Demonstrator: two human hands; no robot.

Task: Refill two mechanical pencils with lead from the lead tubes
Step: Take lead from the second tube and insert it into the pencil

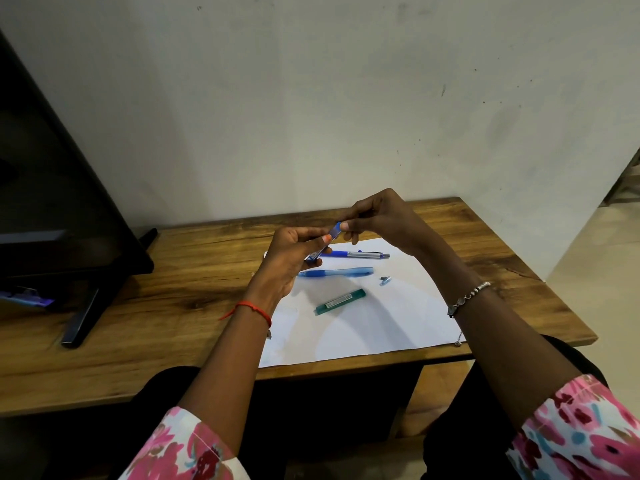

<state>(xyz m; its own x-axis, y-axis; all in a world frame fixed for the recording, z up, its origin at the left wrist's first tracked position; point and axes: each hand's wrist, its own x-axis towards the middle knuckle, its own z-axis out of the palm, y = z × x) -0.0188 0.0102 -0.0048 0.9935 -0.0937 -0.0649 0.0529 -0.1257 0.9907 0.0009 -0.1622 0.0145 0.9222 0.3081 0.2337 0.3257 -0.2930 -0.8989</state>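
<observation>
I hold a blue lead tube (329, 241) tilted above the white paper (363, 320). My left hand (294, 258) grips its lower part, and my right hand (377, 220) pinches its top end. On the paper beyond my hands lies a dark blue mechanical pencil with a silver end (360, 254). A light blue mechanical pencil (337, 272) lies just nearer to me. A small loose cap (384, 280) rests to its right. A green lead tube (340, 302) lies on the paper nearer to me.
The paper lies on a wooden table (138, 327) against a pale wall. A black monitor on a stand (62, 216) occupies the table's left side. The table's right edge drops off beside my right forearm.
</observation>
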